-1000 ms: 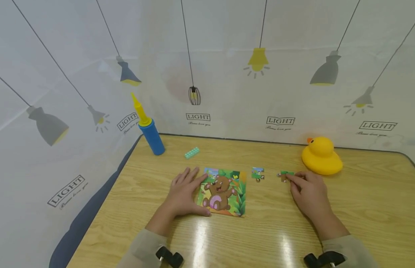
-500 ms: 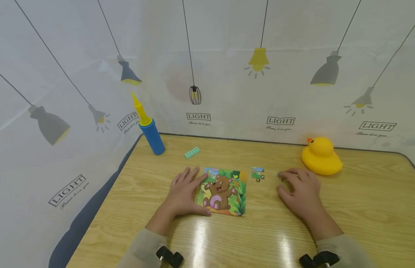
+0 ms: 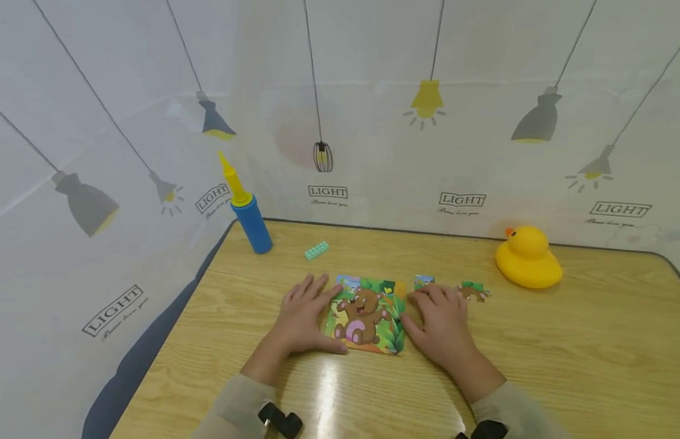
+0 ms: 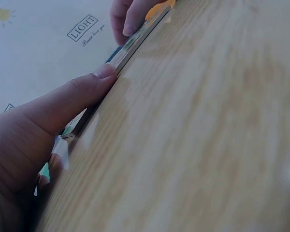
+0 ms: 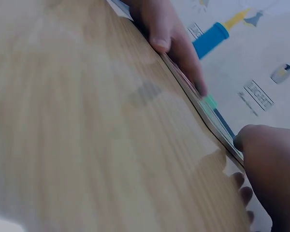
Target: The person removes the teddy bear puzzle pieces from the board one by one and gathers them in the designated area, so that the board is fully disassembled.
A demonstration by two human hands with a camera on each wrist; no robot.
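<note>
Puzzle board (image 3: 367,316) lies flat near the middle of the table (image 3: 537,341), a little toward its near edge, and I have it bracketed on both sides. My left hand (image 3: 303,317) rests flat against its left edge, fingers straight and thumb along the near corner, holding nothing; the left wrist view shows that thumb (image 4: 82,92) pressed to the board's side, which I judge is there to keep it from sliding. My right hand (image 3: 437,322) lies against the right edge, fingers loosely extended, gripping nothing that I can see. Its fingertips reach a loose puzzle piece (image 3: 423,281) just beyond the board's far right corner; a second loose piece (image 3: 473,291) sits just to the right, apart from the hand. Toward the far edge stand a yellow duck (image 3: 528,257) at right, a blue pump (image 3: 251,213) at the far left corner, and a small green brick (image 3: 316,250) beside it.
</note>
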